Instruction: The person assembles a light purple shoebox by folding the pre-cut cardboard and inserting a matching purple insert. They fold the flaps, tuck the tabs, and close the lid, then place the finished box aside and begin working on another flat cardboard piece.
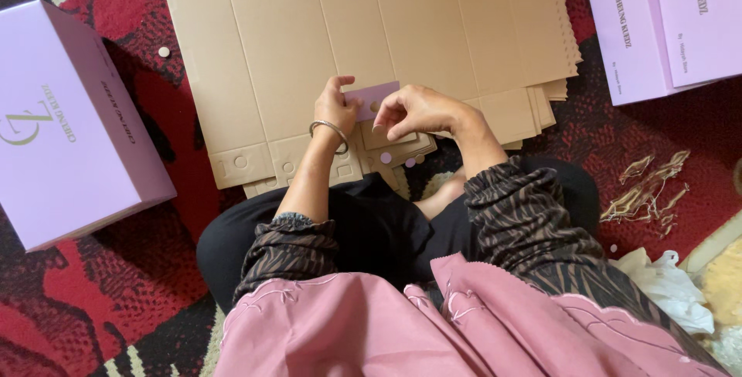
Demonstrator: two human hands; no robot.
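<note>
Hands meet over a flat cardboard stack (363, 37): left hand (334, 106) and right hand (413, 110) both pinch a small lilac card flap (374, 99) (long axis running left-right) between them, fingers clamped on its ends.

Both hands (379, 110) pinch a lilac card piece (372, 100) over flat cardboard (309, 45).

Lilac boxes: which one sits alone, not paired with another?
The lilac box on the left, alone on the red carpet. The other two sit together at top right.
</note>
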